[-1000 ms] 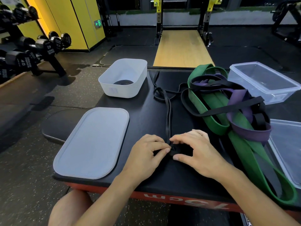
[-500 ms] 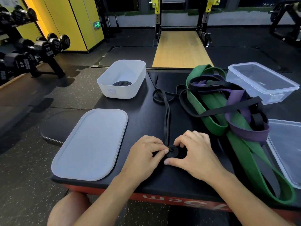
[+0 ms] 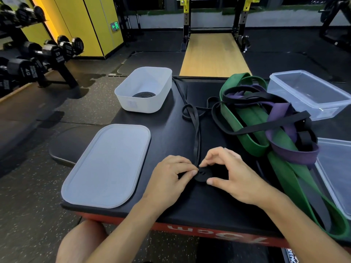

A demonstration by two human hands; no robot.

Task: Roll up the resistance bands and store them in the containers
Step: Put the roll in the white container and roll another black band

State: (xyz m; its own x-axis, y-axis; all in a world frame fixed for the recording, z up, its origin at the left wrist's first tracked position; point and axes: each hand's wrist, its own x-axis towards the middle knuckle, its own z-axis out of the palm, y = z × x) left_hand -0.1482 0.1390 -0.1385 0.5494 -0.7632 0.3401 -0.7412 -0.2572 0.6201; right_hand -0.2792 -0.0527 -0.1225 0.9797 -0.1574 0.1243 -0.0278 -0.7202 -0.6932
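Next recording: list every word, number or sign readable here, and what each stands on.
"75cm": upside down on the table's red edge.
"40": on a dumbbell, far left.
Exit sign on the yellow wall: arrow and figure, no readable letters.
Too blurred or cut off: other dumbbell print, the white tub's label, white print at bottom right.

The black band (image 3: 201, 174), green band (image 3: 245, 130) and purple band (image 3: 292, 154) look like matt rubber; the white tub (image 3: 144, 105) and lid (image 3: 106, 166) are frosted plastic, the clear container (image 3: 311, 97) glossy plastic, the tabletop (image 3: 171, 205) smooth matt black
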